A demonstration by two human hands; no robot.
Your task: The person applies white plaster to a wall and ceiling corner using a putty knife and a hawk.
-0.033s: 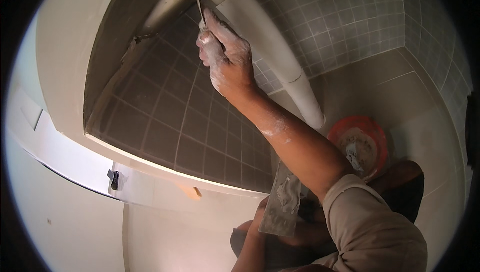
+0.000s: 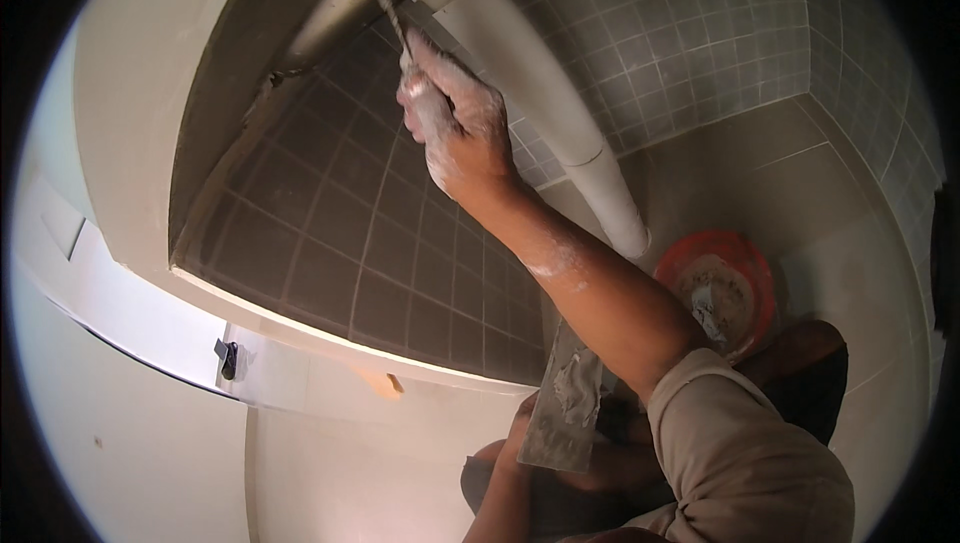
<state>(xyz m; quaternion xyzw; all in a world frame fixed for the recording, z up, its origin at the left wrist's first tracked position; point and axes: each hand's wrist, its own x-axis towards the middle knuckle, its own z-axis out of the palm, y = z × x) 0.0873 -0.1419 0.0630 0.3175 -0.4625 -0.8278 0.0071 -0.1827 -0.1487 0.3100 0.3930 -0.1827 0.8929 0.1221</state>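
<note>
My right hand (image 2: 455,118), smeared with white paste, is closed around a thin putty knife (image 2: 390,8) seen nearly edge-on. Its blade reaches up to the wet-looking grey underside (image 2: 330,13) of a ledge; motion blurs the tip, and I cannot tell whether it touches. Low in the view, my left hand (image 2: 517,433) holds a flat rectangular steel trowel (image 2: 556,438) near my lap. Grey-white paste (image 2: 577,383) lies on the trowel's face. Most of the left fingers are hidden behind the plate.
A white pipe (image 2: 560,108) runs down to the floor beside my right forearm. The red bucket (image 2: 765,293) near my knee contains pale paste. Dark tiles (image 2: 320,213) cover the nearby wall, and grey tiles (image 2: 690,23) the far one. A white edge (image 2: 350,348) borders the recess.
My right hand has shifted very slightly down and right, and the putty knife's tip has moved a little down and left. The left hand and trowel stay put.
</note>
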